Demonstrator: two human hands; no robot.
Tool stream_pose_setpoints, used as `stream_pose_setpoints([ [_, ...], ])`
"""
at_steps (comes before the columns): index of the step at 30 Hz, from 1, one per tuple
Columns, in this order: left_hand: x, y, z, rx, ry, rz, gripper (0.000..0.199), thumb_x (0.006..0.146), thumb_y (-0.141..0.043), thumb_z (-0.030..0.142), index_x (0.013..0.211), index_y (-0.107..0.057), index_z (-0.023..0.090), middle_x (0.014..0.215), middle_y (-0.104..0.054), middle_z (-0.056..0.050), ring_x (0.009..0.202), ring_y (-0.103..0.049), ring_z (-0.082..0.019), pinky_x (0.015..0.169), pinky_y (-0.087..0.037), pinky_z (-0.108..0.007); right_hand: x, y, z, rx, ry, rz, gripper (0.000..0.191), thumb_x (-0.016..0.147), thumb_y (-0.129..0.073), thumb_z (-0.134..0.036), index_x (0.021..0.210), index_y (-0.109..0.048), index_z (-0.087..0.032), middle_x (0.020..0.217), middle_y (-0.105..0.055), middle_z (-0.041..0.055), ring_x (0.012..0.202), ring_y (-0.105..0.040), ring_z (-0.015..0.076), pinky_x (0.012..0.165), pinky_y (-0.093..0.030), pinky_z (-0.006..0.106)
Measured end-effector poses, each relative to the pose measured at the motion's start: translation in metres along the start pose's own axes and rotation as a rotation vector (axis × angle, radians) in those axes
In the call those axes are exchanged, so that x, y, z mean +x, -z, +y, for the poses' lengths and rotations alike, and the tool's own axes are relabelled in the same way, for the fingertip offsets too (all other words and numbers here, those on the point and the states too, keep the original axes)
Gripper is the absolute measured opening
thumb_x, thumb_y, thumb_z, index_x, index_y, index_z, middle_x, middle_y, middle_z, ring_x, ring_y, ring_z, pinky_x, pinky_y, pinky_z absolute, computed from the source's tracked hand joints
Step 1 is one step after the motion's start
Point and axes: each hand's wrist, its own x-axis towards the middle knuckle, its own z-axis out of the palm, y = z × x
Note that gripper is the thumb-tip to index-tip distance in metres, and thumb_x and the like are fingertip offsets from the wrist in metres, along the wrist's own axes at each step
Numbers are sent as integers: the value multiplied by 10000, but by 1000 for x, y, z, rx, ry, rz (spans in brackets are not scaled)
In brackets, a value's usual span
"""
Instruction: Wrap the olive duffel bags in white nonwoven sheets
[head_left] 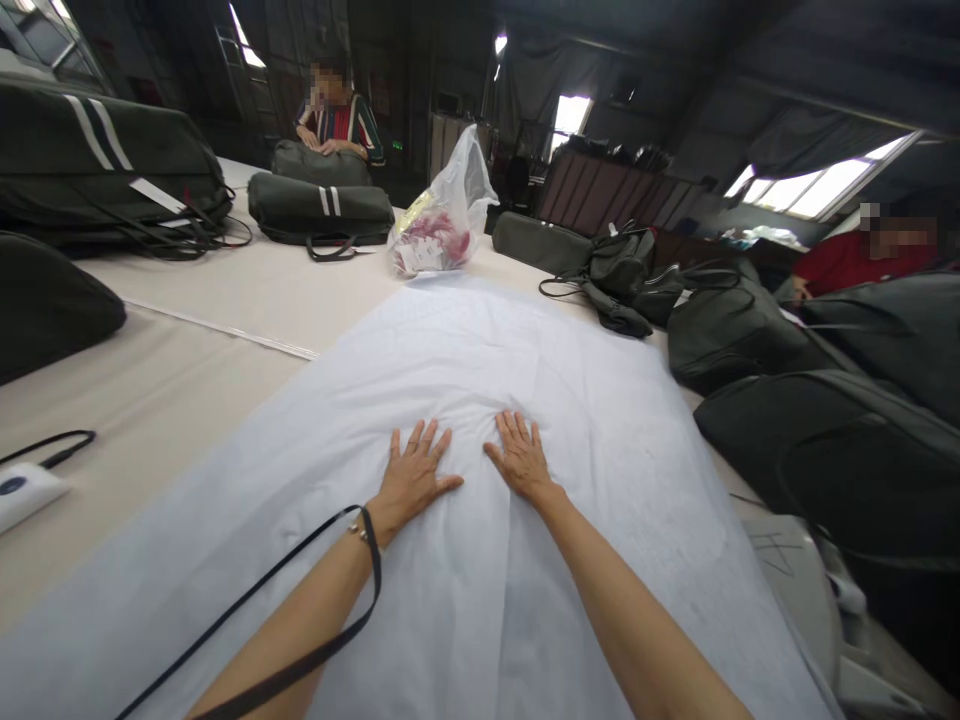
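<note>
A large sheet of thin white fabric (615,480) lies over the table in front of me, with small wrinkles around my fingers. Flat on it, fingers spread, rests my left hand (416,470); a bracelet circles that wrist, and a black strap (300,660) loops over the forearm. My right hand (521,455) presses on the sheet a short way to the right, its fingers stretched out and the thumb apart. Neither hand holds anything. At the far end of the sheet stands a clear plastic bag (442,215) with reddish and white contents.
Dark green bags with white stripes (322,210) sit at the far left. More dark bags (750,320) crowd the right side. A white device with a black cable (30,490) lies at the left edge. One person (337,120) works at the back, another (870,255) at the right.
</note>
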Motion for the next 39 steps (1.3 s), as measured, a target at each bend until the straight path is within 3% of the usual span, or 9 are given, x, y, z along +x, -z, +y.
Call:
stream_pose_setpoints([
  [5, 74, 14, -17, -28, -66, -36, 713, 912, -453, 624, 1492, -338, 224, 1579, -299, -158, 1463, -234, -358, 1122, -184, -677, 64, 13, 16, 62, -159, -42, 711, 982, -284, -583, 1541, -225, -148, 1620, -176, 95, 1503, -79, 282, 1198, -11, 542],
  [8, 76, 32, -24, -38, -103, -17, 656, 949, -395, 595, 1486, -342, 223, 1590, -278, -153, 1467, -232, -335, 1127, -228, -636, 61, 35, 16, 152, -180, 8, 724, 985, -260, -588, 1550, -182, -142, 1627, -137, 100, 1506, -50, 274, 1203, -29, 539],
  [10, 52, 46, -28, -48, -137, 5, 620, 968, -384, 561, 1484, -345, 220, 1600, -255, -144, 1478, -204, -315, 1149, -216, -604, 31, 53, 9, 195, -98, 76, 707, 991, -258, -577, 1555, -162, -161, 1628, -139, 94, 1506, -55, 262, 1209, -49, 533],
  [13, -18, 60, -33, -62, -250, 14, 620, 957, -450, 536, 1498, -317, 263, 1607, -252, -111, 1484, -187, -303, 1169, -200, -583, -50, 73, -8, 210, 95, 105, 673, 997, -309, -539, 1561, -127, -222, 1623, -173, 67, 1505, -84, 248, 1216, -73, 527],
  [18, -162, 53, -22, -137, -405, -172, 859, 815, -615, 642, 1524, -210, 374, 1615, -235, -78, 1466, -220, -361, 1156, -188, -641, -179, 59, -39, 216, 292, -51, 698, 971, -445, -491, 1556, -115, -301, 1603, -241, 50, 1488, -173, 272, 1205, -167, 546],
  [24, -273, 45, 30, -256, -405, -296, 1011, 707, -609, 763, 1533, -185, 361, 1605, -259, -85, 1475, -192, -360, 1182, -124, -635, -222, 52, -60, 300, 275, -18, 610, 995, -417, -385, 1546, -205, -234, 1584, -299, 94, 1481, -208, 253, 1197, -206, 560],
  [29, -307, 36, 61, -207, -372, -293, 1072, 668, -737, 672, 1531, -209, 317, 1588, -296, -120, 1463, -228, -369, 1174, -145, -641, -276, 74, -70, 442, 339, 76, 477, 981, -429, -251, 1457, -409, -242, 1481, -473, 89, 1410, -373, 226, 1167, -330, 504],
  [33, -309, 28, 80, -181, -366, -203, 940, 738, -744, 575, 1506, -282, 289, 1564, -349, -123, 1448, -281, -349, 1172, -198, -608, -328, 58, -76, 525, 215, 135, 369, 950, -425, -182, 1270, -600, -241, 1258, -647, 97, 1226, -569, 228, 1041, -495, 463],
  [39, -296, 25, 102, -241, -295, -166, 329, 904, -618, 418, 1184, -610, 246, 1277, -625, -71, 1190, -564, -258, 1032, -418, -432, -364, 41, -83, 576, 225, 91, 374, 886, -486, -199, 1203, -653, -306, 1276, -650, 63, 1222, -577, 269, 1039, -493, 517],
])
